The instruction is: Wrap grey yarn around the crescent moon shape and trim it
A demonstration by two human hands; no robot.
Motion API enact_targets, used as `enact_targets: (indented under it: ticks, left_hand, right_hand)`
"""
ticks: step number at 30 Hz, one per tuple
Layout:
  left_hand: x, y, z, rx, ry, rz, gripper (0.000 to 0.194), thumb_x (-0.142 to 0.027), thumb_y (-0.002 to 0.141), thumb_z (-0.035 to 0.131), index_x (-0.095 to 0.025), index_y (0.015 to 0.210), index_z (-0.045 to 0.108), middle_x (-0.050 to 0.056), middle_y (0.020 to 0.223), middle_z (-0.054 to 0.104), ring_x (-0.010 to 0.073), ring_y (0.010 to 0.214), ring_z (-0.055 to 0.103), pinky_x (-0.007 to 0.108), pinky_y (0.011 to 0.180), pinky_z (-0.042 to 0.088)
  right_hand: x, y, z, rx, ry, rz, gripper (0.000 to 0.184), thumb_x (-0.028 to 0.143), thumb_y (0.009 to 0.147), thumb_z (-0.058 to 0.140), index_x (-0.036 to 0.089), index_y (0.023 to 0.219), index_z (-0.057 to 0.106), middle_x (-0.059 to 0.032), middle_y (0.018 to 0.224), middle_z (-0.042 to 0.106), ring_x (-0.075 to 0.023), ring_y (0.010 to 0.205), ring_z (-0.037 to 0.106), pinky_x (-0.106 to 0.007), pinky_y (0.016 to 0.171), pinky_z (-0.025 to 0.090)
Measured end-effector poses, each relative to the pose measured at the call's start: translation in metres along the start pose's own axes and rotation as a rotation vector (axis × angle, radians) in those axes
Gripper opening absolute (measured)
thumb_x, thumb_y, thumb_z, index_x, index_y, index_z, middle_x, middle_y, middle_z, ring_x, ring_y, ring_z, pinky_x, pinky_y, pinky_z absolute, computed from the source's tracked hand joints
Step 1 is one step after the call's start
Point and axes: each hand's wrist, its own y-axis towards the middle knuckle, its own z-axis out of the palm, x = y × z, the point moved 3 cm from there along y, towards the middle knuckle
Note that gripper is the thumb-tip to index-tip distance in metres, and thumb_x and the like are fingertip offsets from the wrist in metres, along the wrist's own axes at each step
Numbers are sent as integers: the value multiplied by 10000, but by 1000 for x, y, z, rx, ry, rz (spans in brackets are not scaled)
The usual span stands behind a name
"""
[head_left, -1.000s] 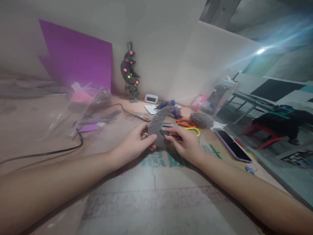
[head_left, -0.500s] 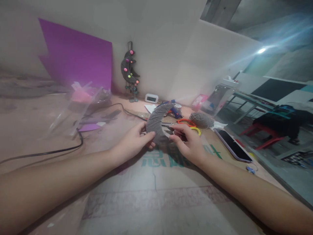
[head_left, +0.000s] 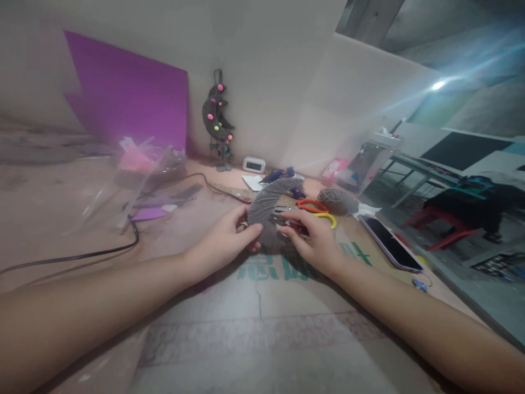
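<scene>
A crescent moon shape [head_left: 264, 205] wound with grey yarn stands tilted above the board, in the middle of the view. My left hand [head_left: 235, 232] is closed on its outer left side, thumb across the front and fingers behind. My right hand [head_left: 311, 238] is at the inner, lower right side of the crescent, its thumb and index finger curled together at the crescent's lower end. Whatever lies between those fingertips is too small and dim to make out. Scissors with orange handles [head_left: 312, 206] and a yellow handle [head_left: 328, 219] lie just behind my right hand.
Behind are a grey yarn ball [head_left: 338, 201], a blue glue gun [head_left: 297, 191] and a white clock [head_left: 254, 165]. A phone [head_left: 389, 243] lies right. A decorated moon [head_left: 215, 115] hangs on the wall near purple card [head_left: 135, 93]. A black cable [head_left: 82, 255] crosses the left.
The crescent has tipped slightly to the right and its lower end now looks covered in grey. My right fingertips have shifted slightly left, closer against it.
</scene>
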Motion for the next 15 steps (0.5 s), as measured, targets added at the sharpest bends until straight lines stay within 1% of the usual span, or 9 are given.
enact_targets:
  ticks: [5,9,15]
  left_hand:
    - [0,-1,1,10,9,-8,253,-259,837,599,-156,1062,546,14,899,621,78,595,600,204,557,501]
    - [0,0,1,24,-2,-9,263,-264,833,606,-163,1068,543,26,943,630,78,592,605,210,555,508]
    - [-1,-1,2,20,-19,-18,286,-274,816,625,-165,1070,548,24,910,636,79,572,602,207,537,505]
  right_hand:
    - [3,1,0,12,-15,-54,200,308,902,608,189,1060,638,-70,870,722,-172,713,664,-278,634,522]
    - [2,1,0,11,-17,-55,201,300,897,620,185,1061,643,-77,892,730,-179,737,676,-281,645,531]
    - [0,0,1,5,6,-52,173,281,907,602,202,1051,656,-79,923,737,-189,788,692,-298,697,549]
